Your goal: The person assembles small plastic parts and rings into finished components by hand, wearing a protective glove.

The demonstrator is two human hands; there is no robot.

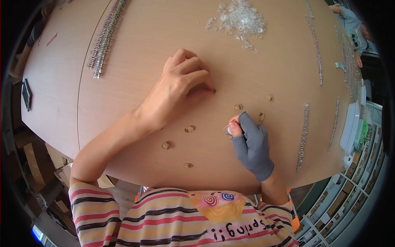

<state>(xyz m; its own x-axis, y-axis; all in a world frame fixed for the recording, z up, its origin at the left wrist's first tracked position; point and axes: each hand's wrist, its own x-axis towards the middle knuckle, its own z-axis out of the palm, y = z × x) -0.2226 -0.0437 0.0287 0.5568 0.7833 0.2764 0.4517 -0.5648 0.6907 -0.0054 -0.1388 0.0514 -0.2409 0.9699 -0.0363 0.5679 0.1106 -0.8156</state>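
My bare left hand (181,84) is over the middle of the table, fingers curled in a pinch. At its fingertips is a small gold-and-dark piece (214,90), mostly covered by the fingers. My right hand (252,144), in a grey fingerless glove, is closed with the thumb pressed on a small whitish, clear piece (229,129). Just beyond it lie similar gold-and-dark pieces: one (238,107) past the thumb, one (261,116) by the knuckles and one (270,98) farther right. Others (189,129) are scattered nearer to me, left of the right hand.
A heap of small clear plastic pieces (242,18) lies at the far side. Long rows of nested shiny pieces (109,39) lie far left; more rows (303,138) line the right. A dark phone-like object (26,94) is at the left edge. Another person (353,33) sits far right.
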